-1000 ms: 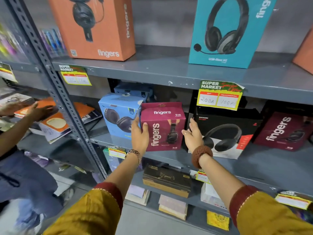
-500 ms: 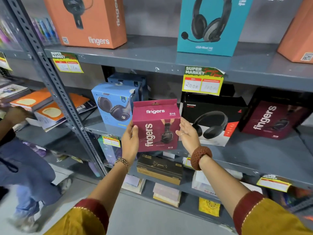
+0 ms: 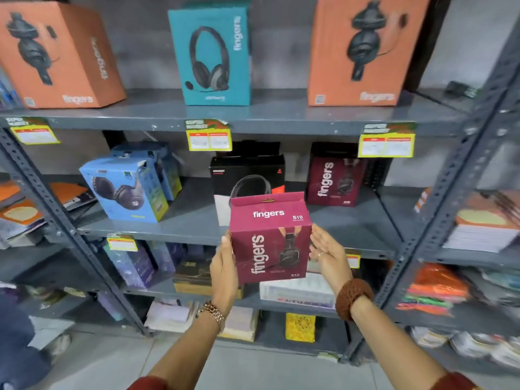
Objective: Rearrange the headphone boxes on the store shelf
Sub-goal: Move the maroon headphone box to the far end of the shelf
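I hold a maroon "fingers S10" headphone box (image 3: 270, 240) upright in the air in front of the middle shelf (image 3: 194, 229). My left hand (image 3: 224, 270) presses its left side and my right hand (image 3: 327, 256) presses its right side. Behind it on the middle shelf stand a black headphone box (image 3: 244, 170), partly hidden, a second maroon box (image 3: 334, 180) to the right, and blue boxes (image 3: 126, 190) to the left. On the top shelf stand an orange box (image 3: 56, 54), a teal box (image 3: 213, 54) and another orange box (image 3: 365, 49).
Yellow price tags (image 3: 208, 137) hang from the shelf edges. Slanted grey uprights (image 3: 59, 223) frame the rack on both sides. Lower shelves hold small boxes and books (image 3: 298, 291). Stacked notebooks (image 3: 484, 226) fill the rack at right. Another person's leg (image 3: 17, 347) shows at bottom left.
The maroon box has come off the middle shelf and moved right and toward me between both hands. The view has swung right, bringing the right orange box and right rack into sight.
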### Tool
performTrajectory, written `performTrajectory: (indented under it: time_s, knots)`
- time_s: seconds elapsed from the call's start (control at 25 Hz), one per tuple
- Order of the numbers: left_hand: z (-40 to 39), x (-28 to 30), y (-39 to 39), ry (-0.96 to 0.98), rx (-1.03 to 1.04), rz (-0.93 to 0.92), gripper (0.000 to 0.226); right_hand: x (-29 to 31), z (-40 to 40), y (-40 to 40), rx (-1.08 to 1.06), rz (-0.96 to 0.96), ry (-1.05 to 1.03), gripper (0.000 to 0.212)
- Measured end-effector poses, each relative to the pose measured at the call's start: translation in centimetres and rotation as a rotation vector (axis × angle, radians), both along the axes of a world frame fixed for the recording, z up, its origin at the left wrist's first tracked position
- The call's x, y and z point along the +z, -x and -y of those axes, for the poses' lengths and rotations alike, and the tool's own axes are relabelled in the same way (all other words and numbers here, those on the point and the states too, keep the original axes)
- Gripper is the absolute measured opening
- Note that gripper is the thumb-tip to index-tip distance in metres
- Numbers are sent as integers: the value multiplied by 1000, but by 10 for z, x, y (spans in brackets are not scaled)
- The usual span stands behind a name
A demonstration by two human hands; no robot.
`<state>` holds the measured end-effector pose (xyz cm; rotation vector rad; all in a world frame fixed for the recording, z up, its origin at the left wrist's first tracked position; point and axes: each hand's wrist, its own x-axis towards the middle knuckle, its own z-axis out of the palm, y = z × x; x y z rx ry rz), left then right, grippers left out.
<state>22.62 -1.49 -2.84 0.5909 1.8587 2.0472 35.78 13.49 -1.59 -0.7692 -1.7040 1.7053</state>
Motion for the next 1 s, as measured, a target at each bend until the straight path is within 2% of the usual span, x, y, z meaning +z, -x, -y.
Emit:
performTrajectory:
  time_s: [0.24,0.56,0.64,1.0]
  knots:
    - [-100,21,-40,7,-218,-8,31,13,-83,-58,-185,-6,12,60]
    - [-222,17,-22,1,-298,42,27,8,-195,-48,-287,34,39,60]
    - [-240,9,-12,28,-284,60,32,2,-211,-40,-284,41,62,60]
    - [-269,6,6,89,-279,82,30,-6,-235,-19,-289,13,90,62]
